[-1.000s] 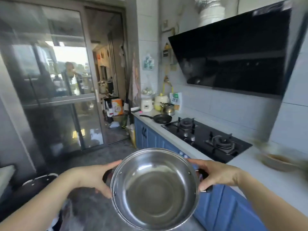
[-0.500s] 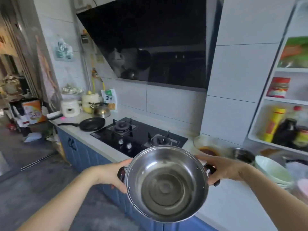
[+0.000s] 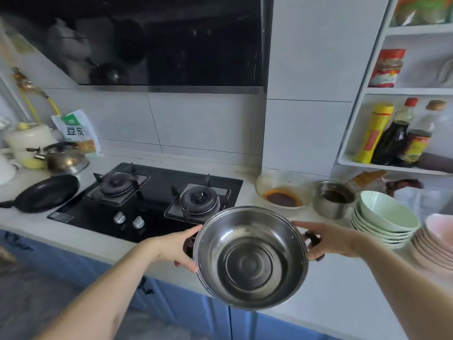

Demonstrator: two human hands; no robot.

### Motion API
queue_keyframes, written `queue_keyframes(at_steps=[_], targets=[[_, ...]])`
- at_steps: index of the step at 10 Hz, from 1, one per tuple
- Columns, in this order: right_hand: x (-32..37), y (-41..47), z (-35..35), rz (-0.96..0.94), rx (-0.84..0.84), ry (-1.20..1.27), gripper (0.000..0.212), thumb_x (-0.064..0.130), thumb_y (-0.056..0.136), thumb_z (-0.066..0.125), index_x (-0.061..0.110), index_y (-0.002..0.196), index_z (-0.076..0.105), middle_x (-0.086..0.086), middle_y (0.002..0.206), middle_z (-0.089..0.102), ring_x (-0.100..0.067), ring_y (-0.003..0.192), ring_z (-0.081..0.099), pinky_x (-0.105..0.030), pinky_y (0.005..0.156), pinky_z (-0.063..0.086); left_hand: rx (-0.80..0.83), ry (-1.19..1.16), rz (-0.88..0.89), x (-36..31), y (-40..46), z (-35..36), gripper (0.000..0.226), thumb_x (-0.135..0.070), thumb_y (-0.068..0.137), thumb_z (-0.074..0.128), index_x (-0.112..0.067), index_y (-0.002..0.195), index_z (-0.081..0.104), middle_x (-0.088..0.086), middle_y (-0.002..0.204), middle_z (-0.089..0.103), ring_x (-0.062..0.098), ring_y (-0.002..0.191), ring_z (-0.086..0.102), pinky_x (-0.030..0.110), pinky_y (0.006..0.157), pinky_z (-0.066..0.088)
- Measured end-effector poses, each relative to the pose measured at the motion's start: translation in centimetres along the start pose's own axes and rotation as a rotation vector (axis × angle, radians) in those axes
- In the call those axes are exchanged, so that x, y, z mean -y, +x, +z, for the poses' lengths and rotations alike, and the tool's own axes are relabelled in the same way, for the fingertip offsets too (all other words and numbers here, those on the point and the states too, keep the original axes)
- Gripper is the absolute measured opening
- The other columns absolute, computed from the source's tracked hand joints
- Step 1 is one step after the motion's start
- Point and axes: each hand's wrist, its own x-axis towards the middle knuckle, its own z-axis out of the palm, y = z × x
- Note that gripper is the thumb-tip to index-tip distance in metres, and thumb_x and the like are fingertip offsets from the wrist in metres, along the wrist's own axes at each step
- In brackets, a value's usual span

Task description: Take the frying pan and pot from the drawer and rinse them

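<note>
Pot (image 3: 251,257) nearer stove (image 3: 157,192) (bag (image 3: 77,131): 豆皮)

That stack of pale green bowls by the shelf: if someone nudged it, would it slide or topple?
The green bowls look glazed and rigid, so probably heavy enough to slide rather than tip. Nested several deep, the stack seems stable, though the top bowl sits tilted and might shift. They look breakable, and the pink plates stand close beside them.

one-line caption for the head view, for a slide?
Both hands, left hand and right hand, hold steel pot over the counter.
</note>
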Motion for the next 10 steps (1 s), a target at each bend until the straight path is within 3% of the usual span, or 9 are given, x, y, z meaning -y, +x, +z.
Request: queue_keyframes(at_steps=[1, 2, 3, 4, 6, 7, 8, 9, 10], targets=[[-2.6, 1.8, -0.3, 0.050, -0.077, 0.093, 0.083, -0.011, 0.071, 0.074, 0.056, 0.119, 0.063, -0.018, 0.118, 0.063, -0.024, 0.083, 0.052, -0.034, 0.071, 0.054, 0.032, 0.020, 0.005, 0.3, 3.4, -0.1, 0.133, -0.043, 0.046, 0.091, -0.063, 0.144, 0.003, -0.006, 0.152, 0.027, 0.022, 0.103, 0.066, 0.031, 0.080, 0.058], [-5.0, 3.4, -0.5, 0.085, -0.164, 0.152, 0.082, -0.013, 0.067, 0.076, 0.054, 0.113, 0.067, -0.016, 0.117, 0.063, -0.023, 0.081, 0.050, -0.033, 0.069, 0.054, 0.038, 0.028, -0.002, 0.3, 5.7, 0.5, 0.129, -0.041, 0.050, 0.091, -0.065, 0.142, 0.003, -0.002, 0.156, 0.019, 0.018, 0.127, 0.049, 0.036, 0.097, 0.052], [-6.9, 4.9, -0.5, 0.119, -0.237, 0.135, 0.080, -0.004, 0.060, 0.082, 0.054, 0.113, 0.066, -0.015, 0.122, 0.060, -0.019, 0.081, 0.055, -0.032, 0.066, 0.055, 0.043, 0.011, -0.013, 0.5, 7.6, 1.0, 0.125, -0.034, 0.061, 0.090, -0.058, 0.147, 0.002, 0.005, 0.159, 0.014, 0.022, 0.147, 0.017, 0.036, 0.112, 0.033], [-7.8, 5.8, -0.3, 0.143, -0.259, 0.125, 0.080, -0.006, 0.061, 0.083, 0.055, 0.110, 0.065, -0.014, 0.126, 0.059, -0.019, 0.084, 0.055, -0.031, 0.063, 0.055, 0.052, -0.007, -0.006, 0.5, 8.5, 1.5, 0.123, -0.029, 0.067, 0.088, -0.052, 0.150, 0.000, 0.006, 0.159, 0.014, 0.021, 0.149, 0.010, 0.038, 0.113, 0.026], [-8.1, 6.7, -0.2, 0.168, -0.313, 0.060, 0.075, -0.004, 0.065, 0.083, 0.051, 0.111, 0.062, -0.031, 0.129, 0.051, -0.038, 0.096, 0.058, -0.027, 0.064, 0.057, 0.031, -0.029, -0.001, 0.9, 9.4, 1.8, 0.120, -0.026, 0.069, 0.087, -0.052, 0.150, 0.002, 0.006, 0.159, 0.012, 0.025, 0.148, 0.014, 0.043, 0.115, 0.024], [-8.9, 7.2, -0.3, 0.182, -0.393, 0.011, 0.077, -0.002, 0.069, 0.084, 0.034, 0.131, 0.056, -0.023, 0.129, 0.057, -0.030, 0.106, 0.060, -0.027, 0.075, 0.057, -0.026, -0.065, 0.025, 1.3, 9.7, 2.0, 0.117, -0.028, 0.067, 0.087, -0.052, 0.149, 0.008, 0.002, 0.156, 0.019, 0.022, 0.144, 0.024, 0.042, 0.115, 0.029], [-9.2, 7.4, 0.1, 0.186, -0.523, -0.015, 0.078, -0.005, 0.073, 0.080, 0.014, 0.142, 0.048, -0.009, 0.136, 0.053, -0.025, 0.116, 0.055, -0.031, 0.076, 0.058, -0.104, -0.097, 0.030, 1.2, 9.5, 2.9, 0.114, -0.029, 0.070, 0.086, -0.039, 0.154, 0.010, 0.000, 0.157, 0.017, 0.020, 0.144, 0.024, 0.039, 0.115, 0.028], [-9.0, 7.5, 0.9, 0.147, -0.741, -0.176, 0.071, 0.007, 0.077, 0.081, 0.013, 0.141, 0.050, -0.013, 0.138, 0.050, -0.029, 0.127, 0.049, -0.041, 0.100, 0.046, -0.201, -0.104, 0.005, 1.8, 8.6, 4.0, 0.105, -0.037, 0.079, 0.079, -0.028, 0.157, 0.008, 0.001, 0.159, 0.014, 0.019, 0.146, 0.022, 0.037, 0.116, 0.027], [-6.8, 7.1, 2.2, 0.081, -0.808, -0.227, 0.064, 0.013, 0.083, 0.077, 0.009, 0.141, 0.050, -0.011, 0.137, 0.050, -0.026, 0.124, 0.051, -0.026, 0.095, 0.036, -0.406, -0.069, -0.008, 2.6, 6.8, 4.2, 0.089, -0.041, 0.087, 0.069, -0.023, 0.156, 0.016, 0.003, 0.157, 0.023, 0.020, 0.144, 0.027, 0.036, 0.115, 0.031]])
